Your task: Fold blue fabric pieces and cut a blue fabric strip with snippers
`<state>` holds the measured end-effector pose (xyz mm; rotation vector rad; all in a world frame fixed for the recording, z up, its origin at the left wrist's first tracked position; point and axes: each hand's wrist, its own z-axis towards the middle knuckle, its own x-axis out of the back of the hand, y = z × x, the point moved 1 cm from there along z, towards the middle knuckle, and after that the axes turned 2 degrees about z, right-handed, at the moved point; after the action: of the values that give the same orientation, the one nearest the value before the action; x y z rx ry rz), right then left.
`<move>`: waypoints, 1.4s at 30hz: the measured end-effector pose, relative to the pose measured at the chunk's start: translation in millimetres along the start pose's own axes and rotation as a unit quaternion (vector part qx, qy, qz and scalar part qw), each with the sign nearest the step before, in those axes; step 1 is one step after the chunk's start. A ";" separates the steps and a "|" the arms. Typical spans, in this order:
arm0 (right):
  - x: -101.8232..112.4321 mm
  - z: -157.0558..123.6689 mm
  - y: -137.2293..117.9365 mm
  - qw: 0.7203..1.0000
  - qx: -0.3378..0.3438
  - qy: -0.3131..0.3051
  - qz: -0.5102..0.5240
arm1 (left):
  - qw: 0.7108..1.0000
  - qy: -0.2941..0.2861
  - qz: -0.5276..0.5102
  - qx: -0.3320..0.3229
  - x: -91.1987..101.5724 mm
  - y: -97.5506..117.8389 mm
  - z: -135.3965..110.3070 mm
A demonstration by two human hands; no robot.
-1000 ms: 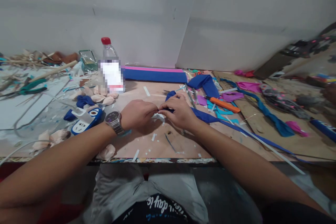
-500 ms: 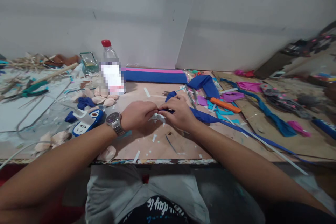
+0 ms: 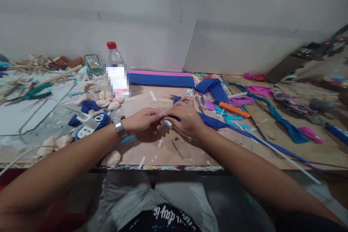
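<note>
Both my hands meet over the middle of the plywood table (image 3: 163, 148). My left hand (image 3: 143, 120), with a metal watch on the wrist, has its fingers pinched against the end of a blue crepe paper strip (image 3: 217, 121). My right hand (image 3: 185, 116) is closed over the same strip, which trails off to the right along the table. A small white piece (image 3: 167, 123) shows just under the fingertips where the hands touch. What exactly lies between the fingers is hidden.
A red-capped plastic bottle (image 3: 115, 70) stands at the back, beside a blue and pink paper roll (image 3: 160, 78). An orange utility knife (image 3: 234, 109) and coloured paper scraps lie to the right. A blue-white power strip (image 3: 89, 125), peach petals and green pliers (image 3: 35, 92) lie to the left.
My left hand has turned and slid slightly lower, its fingers stretched more toward the right hand. The right hand stays closed on the blue strip in nearly the same place.
</note>
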<state>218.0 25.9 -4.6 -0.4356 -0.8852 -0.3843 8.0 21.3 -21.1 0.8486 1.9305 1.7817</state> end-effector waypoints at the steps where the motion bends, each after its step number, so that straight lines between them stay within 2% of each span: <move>1: 0.2 0.1 0.0 1.000 0.000 -0.005 -0.002 | 1.000 -0.005 -0.017 0.011 -0.1 -0.6 0.2; 5: -0.1 0.7 1.0 1.000 -0.007 -0.020 -0.004 | 1.000 0.004 0.001 0.010 1.0 -1.0 -0.1; 7: -1.6 0.5 1.9 1.000 -0.013 -0.023 -0.001 | 0.995 0.034 0.093 -0.033 2.3 0.2 -0.8; 8: -2.7 0.2 2.5 1.000 -0.017 -0.025 0.001 | 0.982 0.057 0.170 -0.065 3.1 1.1 -1.3; 9: -4.0 -0.3 3.0 0.999 -0.020 -0.030 0.004 | 0.957 0.080 0.261 -0.101 3.8 2.0 -1.9; 11: -7.0 -1.4 4.3 0.998 -0.028 -0.046 0.014 | 0.877 0.112 0.439 -0.163 4.9 3.3 -3.0; 13: -9.5 -2.3 5.4 0.997 -0.035 -0.060 0.026 | 0.818 0.110 0.530 -0.196 6.0 3.5 -3.4; 16: -10.8 -2.4 6.3 0.997 -0.044 -0.059 0.040 | 0.787 0.106 0.567 -0.219 7.8 4.2 -3.9; 19: -10.3 -1.8 6.7 0.996 -0.056 -0.040 0.051 | 0.783 0.120 0.565 -0.230 8.7 6.2 -5.1; 25: -10.8 -2.8 8.7 0.997 -0.059 -0.008 0.046 | 0.804 0.160 0.531 -0.216 8.9 8.6 -6.5; 34: -10.7 -3.0 7.5 0.995 -0.084 0.001 0.048 | 0.808 0.171 0.520 -0.218 8.5 10.0 -7.0; 42: -6.0 -1.8 1.9 0.996 -0.066 0.002 0.055 | 0.820 0.191 0.500 -0.202 7.9 10.5 -8.2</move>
<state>216.7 27.5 -10.8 -0.6030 -0.8309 -0.3425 -1.4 20.4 -8.8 1.6019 1.1868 3.0081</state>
